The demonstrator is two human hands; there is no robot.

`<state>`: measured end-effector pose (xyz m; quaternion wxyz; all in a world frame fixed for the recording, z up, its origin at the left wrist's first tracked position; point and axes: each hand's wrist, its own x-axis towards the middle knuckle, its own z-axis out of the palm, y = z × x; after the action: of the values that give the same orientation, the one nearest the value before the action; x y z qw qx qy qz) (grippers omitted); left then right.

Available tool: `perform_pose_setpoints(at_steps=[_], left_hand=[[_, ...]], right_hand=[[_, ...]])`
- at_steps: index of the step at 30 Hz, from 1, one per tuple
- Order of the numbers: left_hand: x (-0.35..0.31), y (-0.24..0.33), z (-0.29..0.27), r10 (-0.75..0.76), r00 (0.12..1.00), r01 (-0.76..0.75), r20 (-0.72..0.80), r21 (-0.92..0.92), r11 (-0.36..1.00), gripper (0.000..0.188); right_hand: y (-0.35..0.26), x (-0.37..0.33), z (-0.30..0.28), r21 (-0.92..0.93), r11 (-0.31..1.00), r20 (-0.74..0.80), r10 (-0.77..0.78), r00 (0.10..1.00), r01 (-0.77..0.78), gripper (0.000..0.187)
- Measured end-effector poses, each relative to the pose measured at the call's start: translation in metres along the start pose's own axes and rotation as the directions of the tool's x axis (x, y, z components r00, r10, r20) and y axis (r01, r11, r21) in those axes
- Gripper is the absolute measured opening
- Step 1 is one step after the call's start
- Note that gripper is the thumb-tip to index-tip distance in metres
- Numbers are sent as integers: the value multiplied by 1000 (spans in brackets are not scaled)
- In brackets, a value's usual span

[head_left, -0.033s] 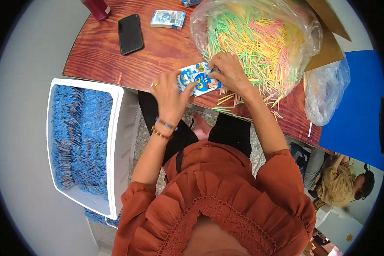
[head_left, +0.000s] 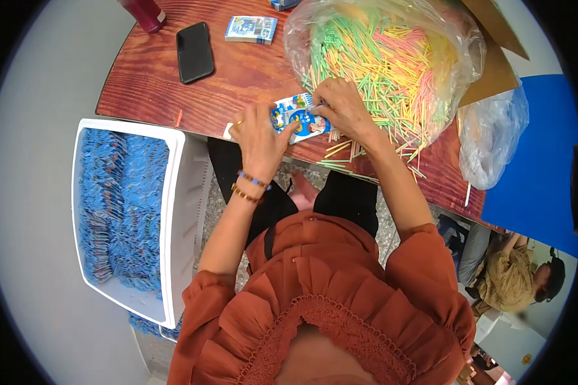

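Observation:
A flat blue-and-white printed packet (head_left: 307, 123) lies at the front edge of the wooden table. My left hand (head_left: 261, 138) rests over its left end, thumb and fingers holding it down. At the packet's upper right, my right hand (head_left: 343, 106) has its fingers bent and pinched on the edge; the fingertips partly hide what is between them. Just beyond the right hand, a large clear plastic bag (head_left: 295, 38) holds a heap of thin green, yellow and pink sticks (head_left: 382, 67). Several loose sticks (head_left: 343, 153) lie along the table edge beside that hand.
A white bin (head_left: 173, 224) full of blue packets (head_left: 131, 199) stands at my left. On the table (head_left: 141, 77) are a black phone (head_left: 195, 52), a stack of packets (head_left: 250, 29) and a dark red bottle (head_left: 149, 16). Crumpled plastic (head_left: 491, 141) lies at right; another person (head_left: 507, 276) sits beyond.
My left hand has shifted slightly right and covers more of the packet's left end. My right hand stays at nearly the same place on the packet.

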<state>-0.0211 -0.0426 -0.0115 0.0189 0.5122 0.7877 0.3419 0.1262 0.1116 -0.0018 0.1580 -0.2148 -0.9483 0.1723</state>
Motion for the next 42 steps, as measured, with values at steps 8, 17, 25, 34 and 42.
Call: perform_pose_setpoints(at_steps=[8, 17, 25, 34, 42], left_hand=[[22, -4, 20, 94, 996, -94, -10, -29, 995, 22], [25, -8, 18, -73, 980, -11, -184, -419, 908, 13], [31, 4, 8, -231, 972, 144, 29, -855, 498, 8], [18, 32, 16, -325, 917, 289, 230, -946, 147, 11], [0, 48, 32, -431, 873, 306, 229, -944, 119, 11]], right_hand=[[12, 5, -2, 343, 939, -150, 30, 988, 24, 14], [22, 30, 7, 131, 945, -365, -236, 901, 301, 17], [6, 16, 1, 943, 326, 18, 159, 987, -70, 11], [4, -11, 3, 981, 137, 94, 267, 959, -135, 7], [2, -34, -3, 958, 221, 97, 355, 930, -184, 13]])
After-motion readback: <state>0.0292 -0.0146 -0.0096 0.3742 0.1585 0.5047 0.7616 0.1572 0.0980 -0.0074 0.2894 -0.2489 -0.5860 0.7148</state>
